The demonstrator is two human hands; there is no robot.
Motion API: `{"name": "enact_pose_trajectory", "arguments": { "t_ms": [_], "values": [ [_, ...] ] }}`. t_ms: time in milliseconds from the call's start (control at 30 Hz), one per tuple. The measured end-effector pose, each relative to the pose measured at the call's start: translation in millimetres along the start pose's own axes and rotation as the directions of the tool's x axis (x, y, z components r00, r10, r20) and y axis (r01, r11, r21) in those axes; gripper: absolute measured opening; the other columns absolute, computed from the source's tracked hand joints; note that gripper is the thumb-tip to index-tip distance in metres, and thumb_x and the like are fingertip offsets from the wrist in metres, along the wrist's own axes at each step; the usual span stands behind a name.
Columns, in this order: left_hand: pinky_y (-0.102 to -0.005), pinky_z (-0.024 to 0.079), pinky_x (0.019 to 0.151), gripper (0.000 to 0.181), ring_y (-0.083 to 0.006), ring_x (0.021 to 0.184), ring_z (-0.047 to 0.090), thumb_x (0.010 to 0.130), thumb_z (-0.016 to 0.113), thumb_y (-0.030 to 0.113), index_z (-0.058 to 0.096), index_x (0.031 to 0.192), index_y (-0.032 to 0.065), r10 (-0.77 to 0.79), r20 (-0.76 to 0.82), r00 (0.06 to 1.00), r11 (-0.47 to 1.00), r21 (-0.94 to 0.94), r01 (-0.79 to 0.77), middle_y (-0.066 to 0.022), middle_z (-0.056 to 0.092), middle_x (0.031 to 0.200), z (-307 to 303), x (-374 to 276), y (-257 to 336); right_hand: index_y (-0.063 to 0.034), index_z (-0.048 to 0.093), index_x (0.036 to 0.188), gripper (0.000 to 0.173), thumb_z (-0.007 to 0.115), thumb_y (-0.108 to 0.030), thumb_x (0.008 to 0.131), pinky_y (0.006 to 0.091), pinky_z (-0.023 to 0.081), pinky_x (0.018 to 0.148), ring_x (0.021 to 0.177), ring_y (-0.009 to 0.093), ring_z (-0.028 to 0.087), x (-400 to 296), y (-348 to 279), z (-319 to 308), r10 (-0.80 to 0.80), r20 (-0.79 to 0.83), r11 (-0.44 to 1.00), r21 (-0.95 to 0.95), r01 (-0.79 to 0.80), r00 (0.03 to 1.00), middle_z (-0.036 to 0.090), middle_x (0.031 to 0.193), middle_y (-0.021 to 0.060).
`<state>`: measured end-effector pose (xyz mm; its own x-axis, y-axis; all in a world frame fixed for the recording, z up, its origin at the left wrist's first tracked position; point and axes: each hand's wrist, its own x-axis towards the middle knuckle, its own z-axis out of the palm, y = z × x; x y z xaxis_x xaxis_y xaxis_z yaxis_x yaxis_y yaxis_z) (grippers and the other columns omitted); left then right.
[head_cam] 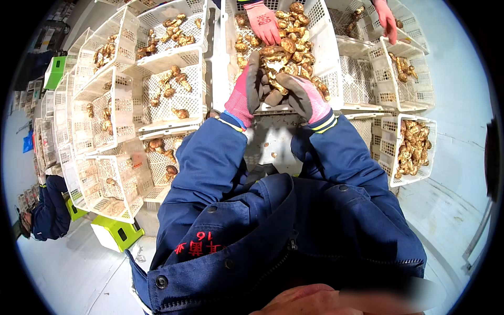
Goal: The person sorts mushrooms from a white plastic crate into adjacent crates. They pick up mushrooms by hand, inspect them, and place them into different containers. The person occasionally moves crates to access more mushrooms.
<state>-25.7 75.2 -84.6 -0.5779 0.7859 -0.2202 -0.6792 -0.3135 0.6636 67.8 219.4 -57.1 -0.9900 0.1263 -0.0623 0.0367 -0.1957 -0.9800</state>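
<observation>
Both my hands wear pink and grey gloves and hold a large brown-capped mushroom (274,59) between them, over the near part of a white plastic crate (329,51) full of mushrooms. My left hand (250,88) is at the mushroom's left side, its fingers curled under it. My right hand (305,94) has its fingertips on the pale, broken-looking stem from the right. More mushrooms (299,39) lie heaped in the crate just beyond. Parts of the fingers are hidden under the mushroom.
A co-worker's pink-gloved hand (264,23) reaches into the same crate; their other hand (386,19) is over crates at the right. White crates (173,124) with a few mushrooms stand at the left. A fuller crate (393,149) stands at the right, a green stool (118,234) at lower left.
</observation>
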Motion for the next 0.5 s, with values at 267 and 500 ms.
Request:
{"name": "enact_pose_trajectory", "arguments": {
  "t_ms": [267, 500],
  "values": [
    [-0.0283, 0.053, 0.067, 0.024, -0.0157, 0.080, 0.062, 0.096, 0.057, 0.027, 0.058, 0.104, 0.0041, -0.066, -0.284, 0.956, 0.959, 0.247, 0.140, -0.0075, 0.062, 0.093, 30.2, -14.8, 17.4, -0.0034, 0.053, 0.129, 0.046, 0.064, -0.026, 0.091, 0.0277, 0.047, 0.087, 0.097, 0.013, 0.059, -1.2, 10.2, -1.6, 0.135, -0.056, 0.898, -0.414, -0.146, 0.989, 0.065, 0.109, 0.0078],
    [-0.0330, 0.055, 0.078, 0.029, -0.0195, 0.087, 0.064, 0.096, 0.054, 0.019, 0.055, 0.116, -0.0028, 0.061, -0.194, 0.979, 0.998, 0.023, -0.057, -0.0135, 0.064, 0.104, 12.0, -9.4, 6.6, -0.0029, 0.061, 0.117, 0.030, 0.044, -0.019, 0.098, 0.0251, 0.050, 0.083, 0.091, 0.016, 0.066, 2.1, -43.6, -48.0, 0.035, -0.154, 0.984, -0.166, -0.061, 0.988, 0.068, 0.101, 0.0096]
  ]
}}
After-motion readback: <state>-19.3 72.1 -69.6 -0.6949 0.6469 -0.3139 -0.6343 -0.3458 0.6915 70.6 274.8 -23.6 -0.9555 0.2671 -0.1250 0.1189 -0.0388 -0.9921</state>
